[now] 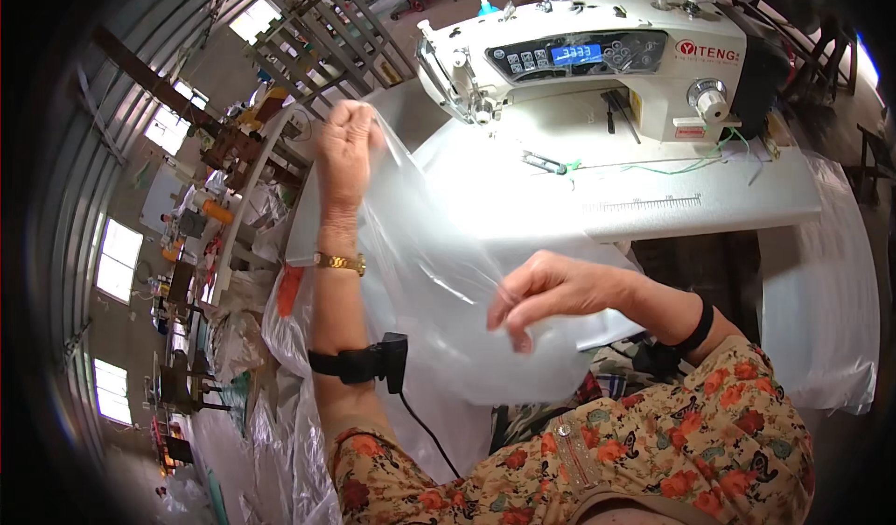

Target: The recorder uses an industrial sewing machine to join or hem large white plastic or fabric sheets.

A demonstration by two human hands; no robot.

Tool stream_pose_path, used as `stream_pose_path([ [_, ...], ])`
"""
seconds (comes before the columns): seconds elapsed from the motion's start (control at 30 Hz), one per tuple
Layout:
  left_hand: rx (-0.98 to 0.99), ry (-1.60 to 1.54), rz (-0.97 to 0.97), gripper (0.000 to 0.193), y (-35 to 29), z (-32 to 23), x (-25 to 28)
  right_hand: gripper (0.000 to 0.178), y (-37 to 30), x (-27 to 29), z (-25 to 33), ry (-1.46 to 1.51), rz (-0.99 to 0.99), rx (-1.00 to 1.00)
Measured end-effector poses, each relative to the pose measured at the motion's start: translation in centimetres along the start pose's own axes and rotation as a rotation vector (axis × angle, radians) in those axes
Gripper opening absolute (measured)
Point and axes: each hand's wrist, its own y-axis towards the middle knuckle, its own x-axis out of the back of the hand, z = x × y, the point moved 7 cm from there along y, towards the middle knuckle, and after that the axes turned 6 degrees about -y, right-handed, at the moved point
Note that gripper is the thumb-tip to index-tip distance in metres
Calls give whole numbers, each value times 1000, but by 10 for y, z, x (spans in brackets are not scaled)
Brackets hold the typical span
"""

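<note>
Both grips' fingertips behind clear plastic sheet (439, 273)

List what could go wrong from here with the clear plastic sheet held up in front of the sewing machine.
1. The clear plastic sheet is pinched only at two spots, by the left hand high up and the right hand lower; the slick film may slip from either grip.
2. Its upper edge hangs close to the needle area of the sewing machine and might snag.
3. The black cable from the left wrist strap could catch the sheet's lower part.

surface: white sewing table (653, 198) | on it: white sewing machine (597, 58), metal clip (543, 162), green thread (681, 164)
</note>
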Motion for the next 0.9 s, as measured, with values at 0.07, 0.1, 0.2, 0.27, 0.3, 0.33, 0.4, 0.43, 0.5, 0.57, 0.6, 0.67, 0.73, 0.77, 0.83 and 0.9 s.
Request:
stream_pose_path([
  [0.07, 27, -88, 16, 18, 1, 44, -11, 27, 0, 30, -6, -165, -217, 7],
  [0.1, 54, -176, 41, 16, -2, 50, -36, 26, -3, 54, -21, -382, -366, -115],
  [0.2, 294, -416, 184, 15, -24, 98, -80, 26, 1, 73, -43, -1043, -405, 190],
  [0.27, 360, -414, 189, 17, -39, 117, -108, 27, -4, 73, -40, -1351, -505, 223],
  [0.3, 389, -394, 187, 18, -45, 117, -114, 27, -3, 71, -39, -1355, -503, 222],
  [0.33, 389, -397, 186, 18, -45, 126, -115, 20, 2, 70, -43, -1309, -458, 164],
  [0.4, 91, 44, 189, 20, -41, 126, -111, 10, 6, 69, -45, -1266, -447, 175],
  [0.43, 96, 43, 190, 20, -42, 130, -110, 10, 4, 69, -46, -1263, -445, 171],
  [0.5, 139, 56, 107, 20, -43, 136, -104, 11, 0, 60, -49, -1402, -315, 195],
  [0.57, 201, 83, 112, 21, -45, 138, -103, 12, -14, 50, -57, -1412, -303, 269],
  [0.6, 181, 63, 131, 20, -46, 135, -105, 14, -22, 40, -58, -1420, -291, 354],
  [0.67, 174, 40, 155, 19, -54, 129, -105, 14, -37, 23, -48, -1332, -258, 339],
  [0.73, 302, 60, 220, 19, -64, 128, -106, 17, -51, 11, -53, -1213, -186, 229],
  [0.77, 309, 57, 226, 19, -70, 126, -109, 17, -59, 6, -55, -1207, -186, 221],
  [0.83, 382, -350, 209, 18, -80, 122, -122, 20, -72, -2, -61, -1101, -122, 175],
  [0.9, 373, -366, 276, 17, -91, 116, -131, 31, -86, -12, -69, -1097, -14, 123],
])
